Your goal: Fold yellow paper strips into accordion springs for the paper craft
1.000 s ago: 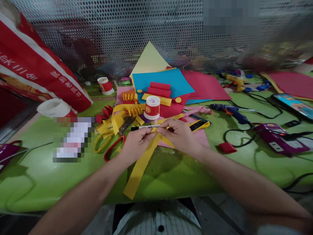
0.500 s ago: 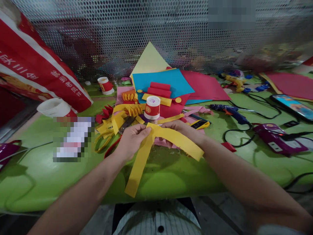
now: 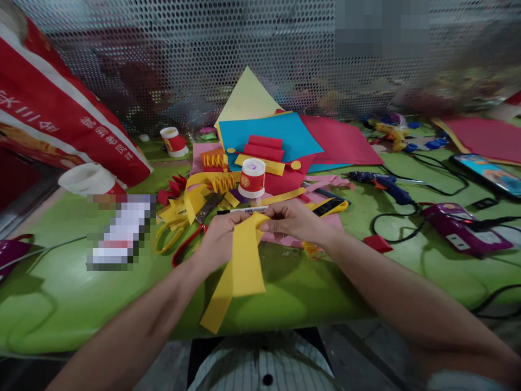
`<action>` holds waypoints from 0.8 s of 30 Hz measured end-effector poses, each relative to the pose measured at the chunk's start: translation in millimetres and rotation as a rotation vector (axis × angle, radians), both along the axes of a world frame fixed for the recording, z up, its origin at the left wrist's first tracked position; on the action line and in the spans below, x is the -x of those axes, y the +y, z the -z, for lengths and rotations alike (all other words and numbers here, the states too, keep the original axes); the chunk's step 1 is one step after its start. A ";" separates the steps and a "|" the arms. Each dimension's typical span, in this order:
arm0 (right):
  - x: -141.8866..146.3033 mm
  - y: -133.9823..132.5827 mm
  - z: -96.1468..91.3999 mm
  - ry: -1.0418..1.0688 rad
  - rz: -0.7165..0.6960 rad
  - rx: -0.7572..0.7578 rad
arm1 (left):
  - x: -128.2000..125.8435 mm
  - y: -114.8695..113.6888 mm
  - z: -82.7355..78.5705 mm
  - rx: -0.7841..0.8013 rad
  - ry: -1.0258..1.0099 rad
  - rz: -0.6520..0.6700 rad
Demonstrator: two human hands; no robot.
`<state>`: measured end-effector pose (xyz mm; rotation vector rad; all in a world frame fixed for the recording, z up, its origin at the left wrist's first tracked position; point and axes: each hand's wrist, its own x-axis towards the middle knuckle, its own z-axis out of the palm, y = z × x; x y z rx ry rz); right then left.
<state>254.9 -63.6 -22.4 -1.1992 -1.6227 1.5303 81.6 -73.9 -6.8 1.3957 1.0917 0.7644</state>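
Note:
Two yellow paper strips (image 3: 247, 260) meet at their upper ends between my hands, near the table's front edge. One strip hangs almost straight toward me; the other slants down to the left beneath it. My left hand (image 3: 222, 236) is closed on the joined end from the left, its fingertips partly covered by paper. From the right, my right hand (image 3: 291, 221) pinches the same folded corner between thumb and fingers. Just beyond my hands lies a marker pen (image 3: 248, 209), and behind it an upside-down red and white paper cup (image 3: 252, 179).
Scissors (image 3: 189, 241) and yellow paper scraps lie left of my hands. A glue gun (image 3: 382, 184) and a purple power strip (image 3: 459, 231) with cables are at the right. Coloured paper sheets (image 3: 268, 136) lie behind the cup. A red bag (image 3: 73, 103) leans at the left.
The upper yellow strip has swung from pointing right to hanging down over the other strip. My right hand has turned its grip at the joined end; my left hand stays near its place.

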 end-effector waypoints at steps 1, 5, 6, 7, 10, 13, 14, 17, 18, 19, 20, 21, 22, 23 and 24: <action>-0.6 0.1 -0.2 -0.028 0.002 -0.014 | 0.1 0.4 -0.4 -0.013 0.004 -0.006; -2.0 0.0 0.9 -0.083 0.008 -0.036 | 1.3 2.9 2.0 -0.071 -0.007 0.046; -2.0 0.0 1.2 -0.073 0.015 -0.024 | 1.5 3.1 3.0 -0.062 -0.021 0.072; -2.0 0.0 1.2 -0.066 0.026 -0.008 | 1.6 3.1 4.0 -0.047 -0.036 0.096; -1.5 -0.1 -0.5 -0.080 0.060 0.029 | 0.9 2.0 5.2 0.007 -0.087 0.128; -1.2 -0.8 -2.6 -0.108 0.072 0.021 | -1.6 0.0 4.1 0.014 -0.132 0.103; -1.0 -1.2 -2.9 -0.111 0.076 0.013 | -2.4 -0.6 3.5 0.002 -0.129 0.091; 0.2 -2.9 -3.3 -0.124 0.079 -0.013 | -2.7 -1.4 3.5 -0.040 -0.057 0.038; 0.7 -3.6 -3.5 -0.125 0.078 -0.017 | -2.0 -1.1 4.6 -0.047 -0.017 0.014; 1.3 -4.2 -3.9 -0.123 0.083 -0.022 | -0.9 -0.6 6.4 -0.056 0.019 -0.011; 1.8 -4.8 -4.5 -0.117 0.092 -0.026 | 0.4 0.3 8.8 -0.068 0.041 -0.032; 2.1 -5.2 -5.3 -0.107 0.104 -0.029 | 1.7 1.2 11.7 -0.077 0.050 -0.045; 2.3 -5.6 -6.1 -0.095 0.119 -0.029 | 2.9 2.3 14.8 -0.081 0.038 -0.048; 2.3 -6.0 -6.9 -0.077 0.132 -0.025 | 3.9 3.2 17.9 -0.074 0.014 -0.047; 2.2 -6.2 -7.5 -0.053 0.139 -0.018 | 4.5 4.0 20.6 -0.067 -0.017 -0.049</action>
